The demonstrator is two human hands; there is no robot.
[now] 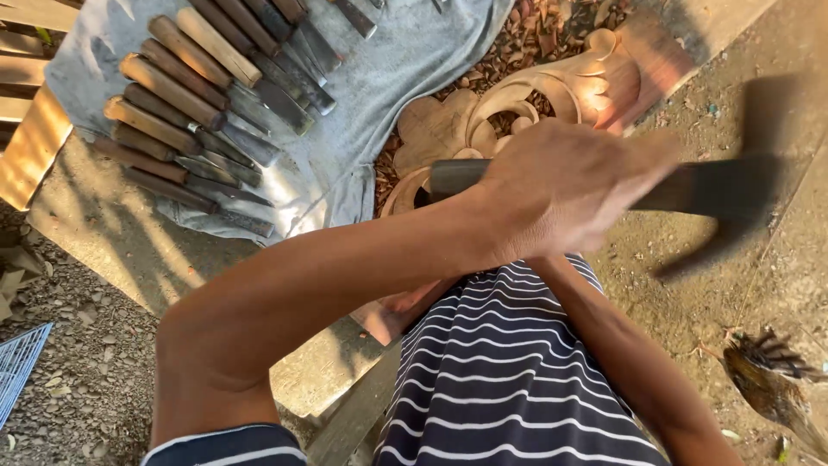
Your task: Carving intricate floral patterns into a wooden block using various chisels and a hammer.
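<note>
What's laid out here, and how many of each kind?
Wooden-handled carving chisels on the cloth: at least 13, more cut off at the top edge
Grey cloth: 1
Pale carved wooden scroll panel: 1
Dark-handled tool, blurred, in the left hand: 1
Total: at least 16

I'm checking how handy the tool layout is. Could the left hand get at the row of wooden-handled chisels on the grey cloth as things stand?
Probably yes. The chisels lie uncovered on the grey cloth, with nothing between them and the left hand. But that hand is wrapped around a dark tool handle, so it isn't free.
</note>
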